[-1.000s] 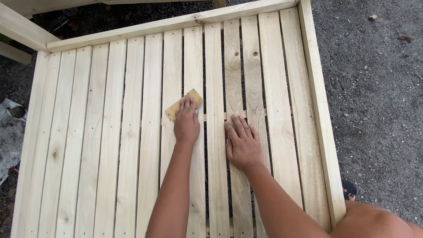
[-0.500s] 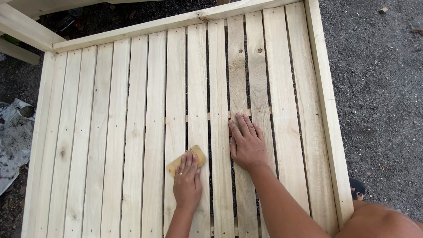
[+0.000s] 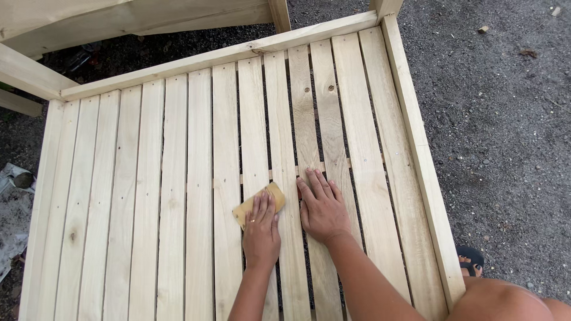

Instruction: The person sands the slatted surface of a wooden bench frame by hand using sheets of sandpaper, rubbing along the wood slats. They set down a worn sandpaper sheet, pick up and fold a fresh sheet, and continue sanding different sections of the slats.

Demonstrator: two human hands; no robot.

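Observation:
A pale wooden slatted frame lies flat below me. My left hand presses a tan sanding pad onto a middle slat, fingers lying over it. My right hand rests flat on the neighbouring slats just to the right, fingers spread and holding nothing. The two hands lie side by side, almost touching. Part of the pad is hidden under my left fingers.
A raised side rail borders the frame on the right, with dark gravel ground beyond it. My sandalled foot shows near the lower right. More timber beams stand at the upper left, and crumpled litter lies on the left.
My left hand slid the pad along the slat toward me, then back away a little. My right hand stayed flat on the slats.

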